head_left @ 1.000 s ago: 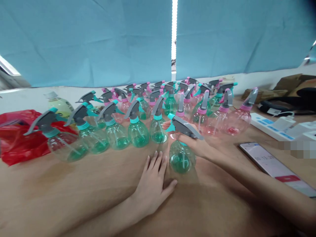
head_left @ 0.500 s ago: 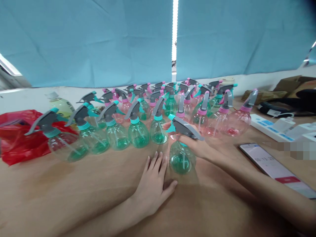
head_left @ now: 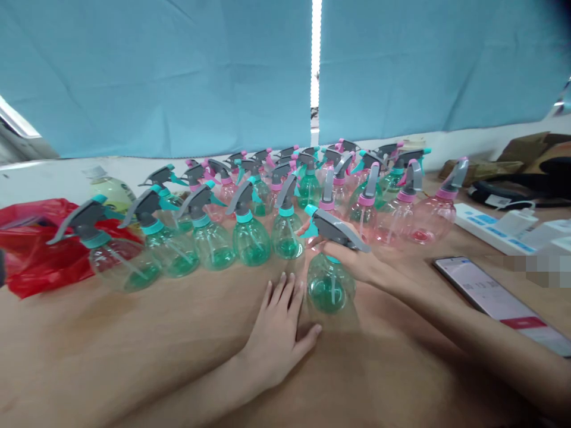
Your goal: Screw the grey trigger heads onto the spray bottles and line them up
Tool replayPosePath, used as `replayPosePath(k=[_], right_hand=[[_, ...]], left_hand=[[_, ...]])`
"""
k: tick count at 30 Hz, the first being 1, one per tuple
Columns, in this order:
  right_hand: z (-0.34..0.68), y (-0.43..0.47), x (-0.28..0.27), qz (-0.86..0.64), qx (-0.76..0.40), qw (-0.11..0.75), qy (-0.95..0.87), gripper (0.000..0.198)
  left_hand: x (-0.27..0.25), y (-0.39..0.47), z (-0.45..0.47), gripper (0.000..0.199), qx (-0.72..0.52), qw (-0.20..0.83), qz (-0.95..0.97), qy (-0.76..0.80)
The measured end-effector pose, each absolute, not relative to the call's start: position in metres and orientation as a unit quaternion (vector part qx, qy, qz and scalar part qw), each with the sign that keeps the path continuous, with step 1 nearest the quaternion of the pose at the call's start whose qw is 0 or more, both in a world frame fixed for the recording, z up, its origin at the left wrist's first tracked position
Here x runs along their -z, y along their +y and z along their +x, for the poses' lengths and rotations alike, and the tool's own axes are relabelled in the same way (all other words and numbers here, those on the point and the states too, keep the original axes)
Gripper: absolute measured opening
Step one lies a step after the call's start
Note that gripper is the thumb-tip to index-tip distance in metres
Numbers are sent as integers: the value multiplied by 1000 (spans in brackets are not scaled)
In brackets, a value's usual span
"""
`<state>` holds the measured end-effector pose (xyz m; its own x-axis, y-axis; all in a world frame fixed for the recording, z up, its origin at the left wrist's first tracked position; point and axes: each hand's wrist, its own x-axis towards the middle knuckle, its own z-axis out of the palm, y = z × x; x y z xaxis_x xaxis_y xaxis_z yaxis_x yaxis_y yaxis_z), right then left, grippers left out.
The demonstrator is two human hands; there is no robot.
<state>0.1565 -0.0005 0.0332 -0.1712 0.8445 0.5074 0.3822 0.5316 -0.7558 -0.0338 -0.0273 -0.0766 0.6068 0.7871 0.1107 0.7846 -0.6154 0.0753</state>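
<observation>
My right hand (head_left: 350, 258) is wrapped round the neck of a clear green spray bottle (head_left: 330, 288) with a grey and turquoise trigger head. That bottle stands upright on the wooden table (head_left: 178, 351), and part of my fingers is hidden behind its head. Flat on the tabletop, fingers spread, lies my left hand (head_left: 279, 336), just left of the bottle and holding nothing. Beyond both hands a front row of green spray bottles (head_left: 252, 241) runs to the left. Pink spray bottles (head_left: 395, 220) stand to the right, with several mixed ones behind.
A red plastic bag (head_left: 44, 255) and a large bottle of pale liquid (head_left: 109, 190) are at the left. To the right lie a phone (head_left: 495, 297), a white power strip (head_left: 486, 229) with plugs, and a black headband-like item (head_left: 504, 193). A blue curtain (head_left: 178, 77) hangs behind.
Almost nothing differs. The view has shifted very slightly; both hands and the held spray bottle keep their places on the table.
</observation>
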Motion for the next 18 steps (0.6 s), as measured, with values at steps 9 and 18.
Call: replayPosePath(k=[9,18], right_hand=[[153,13,-24,-401,-264,497,-723,17],[164,-16,-36,-456,-218,487,-712,11]], left_hand=[[78,-27,-35,72,-74,13,899,431],[79,-26,-35,70,-79,10,899,431]])
